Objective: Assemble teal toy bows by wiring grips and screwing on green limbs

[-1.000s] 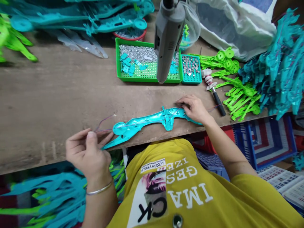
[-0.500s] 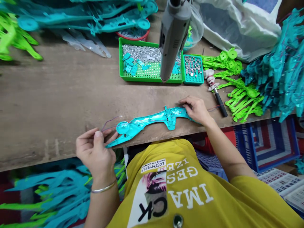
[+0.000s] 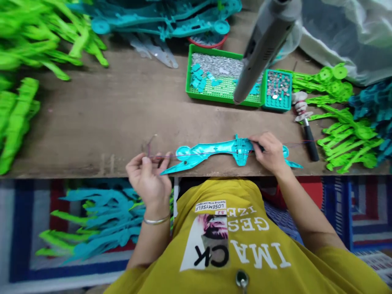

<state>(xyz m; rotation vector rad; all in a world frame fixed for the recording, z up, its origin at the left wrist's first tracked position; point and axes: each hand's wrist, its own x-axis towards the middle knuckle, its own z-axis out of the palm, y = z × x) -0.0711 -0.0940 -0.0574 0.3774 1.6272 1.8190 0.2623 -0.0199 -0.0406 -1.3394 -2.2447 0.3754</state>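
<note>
A turquoise bow-shaped plastic part (image 3: 211, 149) lies hollow side up on the bench near its front edge. Along it runs a thin red and blue wire (image 3: 199, 154), coming out past both ends. My left hand (image 3: 150, 175) is beyond the part's left tip, thumb and finger pinched on the wire, whose loose end sticks up. On the part, just right of its crosspiece, my right hand (image 3: 269, 151) is closed with bent fingers. Its palm covers some of the part's right arm, and whether its fingertips also pinch the wire is hidden.
A grey electric screwdriver (image 3: 257, 53) hangs over a green tray (image 3: 223, 100) of screws and small turquoise pieces. Beside it stand a small turquoise tray (image 3: 277, 107) and a black-handled tool (image 3: 310, 141). Green parts (image 3: 349, 130) are piled right, more green parts (image 3: 45, 45) left.
The part has turned nearly level, and the wire now lies straighter along it. My right hand has shifted inward towards the crosspiece, uncovering the right tip. The head view has swung left.
</note>
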